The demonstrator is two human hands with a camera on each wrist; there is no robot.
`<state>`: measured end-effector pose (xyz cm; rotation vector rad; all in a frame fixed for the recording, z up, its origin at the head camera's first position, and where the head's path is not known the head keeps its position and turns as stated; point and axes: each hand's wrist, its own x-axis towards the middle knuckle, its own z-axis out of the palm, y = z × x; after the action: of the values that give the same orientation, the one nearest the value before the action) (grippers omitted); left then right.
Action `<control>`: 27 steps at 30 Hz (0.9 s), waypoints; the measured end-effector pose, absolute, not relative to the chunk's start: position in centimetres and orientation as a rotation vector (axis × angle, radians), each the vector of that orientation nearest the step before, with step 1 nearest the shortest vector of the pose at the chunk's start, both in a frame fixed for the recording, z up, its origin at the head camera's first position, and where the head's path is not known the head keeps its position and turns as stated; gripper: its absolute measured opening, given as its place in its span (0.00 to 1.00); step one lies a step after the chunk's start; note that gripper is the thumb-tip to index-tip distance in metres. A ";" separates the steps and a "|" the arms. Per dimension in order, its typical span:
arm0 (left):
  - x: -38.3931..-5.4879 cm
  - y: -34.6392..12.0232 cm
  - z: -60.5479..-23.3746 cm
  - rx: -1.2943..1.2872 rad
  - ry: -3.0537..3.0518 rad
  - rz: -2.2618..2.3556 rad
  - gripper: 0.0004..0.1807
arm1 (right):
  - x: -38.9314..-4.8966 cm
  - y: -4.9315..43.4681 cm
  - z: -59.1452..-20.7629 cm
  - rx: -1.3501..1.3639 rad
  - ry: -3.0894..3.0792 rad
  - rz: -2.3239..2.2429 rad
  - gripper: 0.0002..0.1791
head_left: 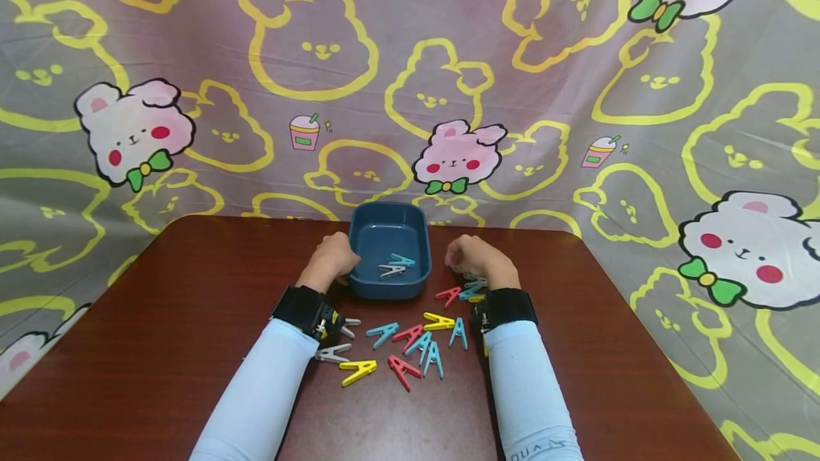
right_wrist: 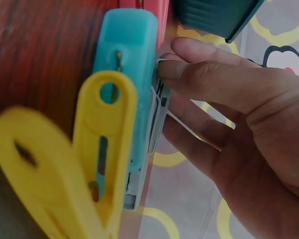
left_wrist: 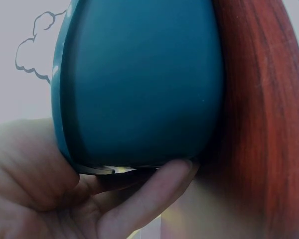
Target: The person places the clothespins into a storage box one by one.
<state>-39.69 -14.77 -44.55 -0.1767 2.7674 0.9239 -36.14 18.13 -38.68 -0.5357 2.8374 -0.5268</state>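
My left hand (head_left: pixel 334 260) grips the left side of a dark blue plastic basin (head_left: pixel 389 291); in the left wrist view a fingertip (left_wrist: pixel 182 169) presses its outer wall. Inside the basin lie a blue clothespin (head_left: pixel 402 260) and a grey clothespin (head_left: pixel 392 271). To the basin's right, my right hand (head_left: pixel 479 260) reaches down to a small cluster of clothespins. In the right wrist view its thumb and fingers pinch the end of a grey clothespin (right_wrist: pixel 157 114). Beside that one are a blue clothespin (right_wrist: pixel 124 40) and a yellow clothespin (right_wrist: pixel 107 134).
In front of the basin, several loose clothespins are scattered on the brown wooden table (head_left: pixel 211 290), among them a red clothespin (head_left: pixel 403 371) and a yellow clothespin (head_left: pixel 359 372). A patterned cloth (head_left: pixel 359 112) hangs behind the table's far edge.
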 end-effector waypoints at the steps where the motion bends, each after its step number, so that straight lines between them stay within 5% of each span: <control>1: -39.3 -14.6 -44.3 -0.177 2.766 0.928 0.24 | -36.2 18.1 -38.7 -0.545 2.840 -0.525 0.08; 17: -39.4 -15.0 -44.3 -0.167 2.746 0.960 0.23 | -36.0 18.9 -38.6 -0.410 2.860 -0.501 0.11; 27: -32.9 -13.1 -38.8 -0.168 2.794 0.955 0.20 | -36.0 19.4 -38.9 -0.403 2.870 -0.512 0.10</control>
<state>-32.91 -13.06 -38.79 -0.1678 2.7942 0.9547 -36.02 19.38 -38.94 -0.4025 2.8703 -0.5117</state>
